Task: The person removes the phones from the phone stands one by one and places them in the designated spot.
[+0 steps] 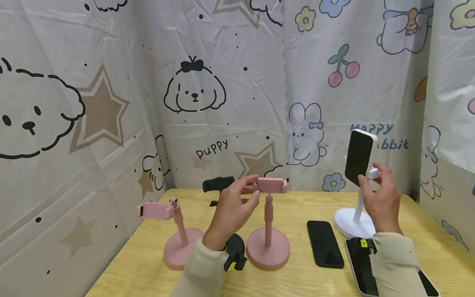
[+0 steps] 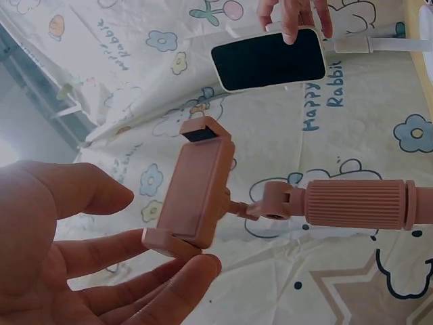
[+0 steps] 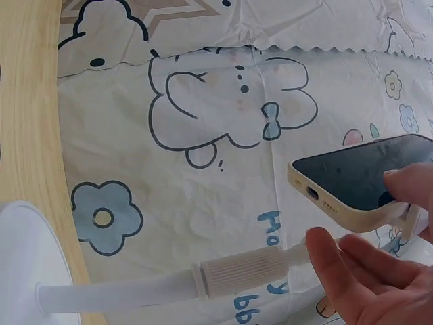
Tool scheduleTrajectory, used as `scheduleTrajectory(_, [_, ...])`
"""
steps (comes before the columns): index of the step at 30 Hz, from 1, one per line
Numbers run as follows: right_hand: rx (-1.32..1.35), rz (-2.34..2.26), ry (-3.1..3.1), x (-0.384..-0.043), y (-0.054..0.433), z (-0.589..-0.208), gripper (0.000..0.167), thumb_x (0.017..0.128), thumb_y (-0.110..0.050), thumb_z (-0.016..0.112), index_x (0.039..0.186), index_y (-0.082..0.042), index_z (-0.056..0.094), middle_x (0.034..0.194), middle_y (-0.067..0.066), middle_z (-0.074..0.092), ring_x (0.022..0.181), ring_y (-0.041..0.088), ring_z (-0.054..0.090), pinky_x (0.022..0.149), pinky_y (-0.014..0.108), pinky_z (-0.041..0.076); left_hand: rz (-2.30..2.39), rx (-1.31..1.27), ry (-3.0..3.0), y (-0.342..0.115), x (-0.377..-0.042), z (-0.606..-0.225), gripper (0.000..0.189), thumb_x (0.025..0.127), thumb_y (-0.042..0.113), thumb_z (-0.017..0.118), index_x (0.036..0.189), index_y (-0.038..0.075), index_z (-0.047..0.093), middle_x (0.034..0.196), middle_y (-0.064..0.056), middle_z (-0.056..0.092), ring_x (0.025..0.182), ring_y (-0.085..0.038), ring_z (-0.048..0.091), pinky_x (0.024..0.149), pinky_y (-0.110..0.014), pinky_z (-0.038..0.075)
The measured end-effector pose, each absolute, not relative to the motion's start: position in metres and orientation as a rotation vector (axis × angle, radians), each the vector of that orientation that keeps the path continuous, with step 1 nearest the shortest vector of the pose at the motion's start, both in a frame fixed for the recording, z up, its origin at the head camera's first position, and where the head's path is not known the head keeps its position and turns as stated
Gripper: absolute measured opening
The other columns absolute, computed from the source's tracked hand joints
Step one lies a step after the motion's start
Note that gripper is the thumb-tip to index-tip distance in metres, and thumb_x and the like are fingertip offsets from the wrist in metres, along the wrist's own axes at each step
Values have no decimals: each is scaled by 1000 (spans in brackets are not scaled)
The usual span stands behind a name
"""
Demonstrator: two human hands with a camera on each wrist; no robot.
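A pink phone stand (image 1: pixel 269 239) stands upright, its clamp (image 2: pixel 189 196) holding no phone. My left hand (image 1: pixel 233 208) is at the left end of that clamp. Its fingertips reach the clamp's edge while the thumb (image 2: pixel 101 193) stays apart, fingers loosely bent. At the right, a smartphone (image 1: pixel 359 154) with a pale case sits upright at the head of a white phone stand (image 1: pixel 352 222). My right hand (image 1: pixel 382 202) pinches the phone at its lower edge. The thumb (image 3: pixel 409 183) lies on the dark screen, other fingers behind at the holder.
Another pink stand (image 1: pixel 182 247) stands at the left, its clamp tilted sideways. A black stand (image 1: pixel 219 184) is partly hidden behind my left hand. One dark phone (image 1: pixel 325 243) lies on the wooden table (image 1: pixel 304 280). A larger pale-edged device (image 1: pixel 360 264) lies under my right sleeve.
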State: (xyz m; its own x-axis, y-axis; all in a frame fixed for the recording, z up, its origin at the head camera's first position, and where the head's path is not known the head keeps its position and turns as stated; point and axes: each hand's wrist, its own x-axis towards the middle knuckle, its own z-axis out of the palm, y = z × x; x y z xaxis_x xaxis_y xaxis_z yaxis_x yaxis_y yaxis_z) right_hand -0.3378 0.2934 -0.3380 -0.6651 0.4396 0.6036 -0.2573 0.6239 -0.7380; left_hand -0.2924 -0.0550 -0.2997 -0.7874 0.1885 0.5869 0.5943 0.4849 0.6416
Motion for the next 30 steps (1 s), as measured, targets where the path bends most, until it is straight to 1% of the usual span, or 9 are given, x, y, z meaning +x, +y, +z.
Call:
scheduleTrajectory(2, [-133, 1113, -2035, -338, 294, -339, 52, 99, -25, 53, 147, -18, 35, 140, 18, 49, 126, 39, 48, 95, 62, 42, -1223, -660, -2298, -54, -290, -299, 39, 94, 16, 63, 133, 11, 57, 121, -6, 61, 105, -21, 65, 79, -31, 56])
scheduleTrajectory(5, [-122, 1117, -2027, -339, 295, -338, 50, 100, -22, 50, 147, -17, 34, 136, 21, 52, 119, 42, 53, 93, 62, 44, -1217, -676, -2299, -54, -290, -299, 40, 94, 16, 63, 133, 11, 56, 122, -8, 60, 106, -24, 65, 78, -33, 57])
scheduleTrajectory(10, [-126, 1140, -1984, -341, 296, -337, 47, 100, -19, 50, 145, -13, 37, 132, 24, 54, 113, 43, 57, 92, 60, 45, -1221, -687, -2293, -54, -291, -299, 40, 94, 16, 62, 133, 12, 56, 122, -8, 60, 106, -25, 65, 78, -35, 57])
scheduleTrajectory(13, [-139, 1162, -1950, -343, 295, -339, 46, 99, -18, 51, 143, -11, 39, 132, 23, 56, 110, 41, 58, 94, 59, 44, -1225, -684, -2297, -54, -291, -299, 40, 94, 16, 62, 133, 12, 56, 122, -8, 60, 106, -24, 65, 78, -32, 56])
scheduleTrajectory(18, [-160, 1171, -1911, -344, 296, -343, 45, 100, -18, 51, 143, -13, 40, 132, 19, 57, 109, 39, 58, 97, 55, 44, -1226, -679, -2300, -53, -291, -301, 40, 94, 17, 62, 133, 12, 56, 122, -7, 60, 106, -23, 65, 78, -30, 56])
scheduleTrajectory(21, [-186, 1170, -1871, -343, 298, -344, 44, 100, -20, 51, 142, -15, 41, 132, 17, 57, 110, 33, 58, 98, 47, 45, -1224, -678, -2302, -53, -292, -302, 40, 94, 16, 63, 133, 12, 56, 122, -7, 60, 106, -23, 65, 78, -30, 56])
scheduleTrajectory(23, [-182, 1179, -1824, -342, 299, -343, 43, 99, -19, 53, 141, -16, 43, 130, 17, 58, 108, 23, 59, 98, 38, 47, -1225, -681, -2302, -52, -292, -302, 40, 94, 16, 63, 133, 12, 57, 123, -7, 60, 106, -22, 65, 78, -31, 56])
scheduleTrajectory(27, [-90, 1195, -1732, -336, 302, -334, 41, 97, -14, 58, 136, -16, 48, 119, 10, 62, 98, 5, 59, 90, 19, 48, -1215, -682, -2298, -53, -292, -302, 40, 94, 15, 63, 133, 12, 57, 123, -7, 60, 106, -21, 65, 77, -31, 56])
scheduleTrajectory(30, [8, 1204, -1717, -328, 300, -322, 42, 95, -9, 60, 135, -16, 49, 114, 1, 62, 93, 1, 59, 83, 12, 48, -1201, -682, -2293, -53, -292, -301, 40, 94, 16, 62, 133, 13, 57, 123, -7, 60, 105, -21, 65, 77, -29, 56])
